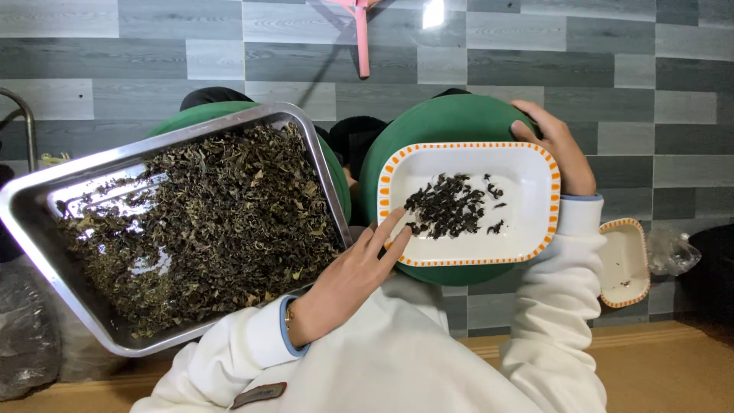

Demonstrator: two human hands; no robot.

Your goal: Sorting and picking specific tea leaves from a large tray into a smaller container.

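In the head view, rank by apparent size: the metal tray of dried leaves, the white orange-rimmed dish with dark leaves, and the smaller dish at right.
1. Metal tray, largest.
2. White orange-rimmed dish.
3. Smaller dish, partly hidden behind the sleeve, so unsure.

A white rectangular dish (527, 183) (orange-dashed rim) sits level, holding a small pile of dark dried leaves (451, 206).

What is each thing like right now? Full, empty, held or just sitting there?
Large metal tray: tilted, full of dried green-brown leaves.
White rectangular dish with orange rim: holds a small pile of dark leaves.
Left hand: open, fingers on the dish's edge.
Right hand: gripping the dish's far corner.
Second small orange-rimmed dish: nearly empty, untouched.
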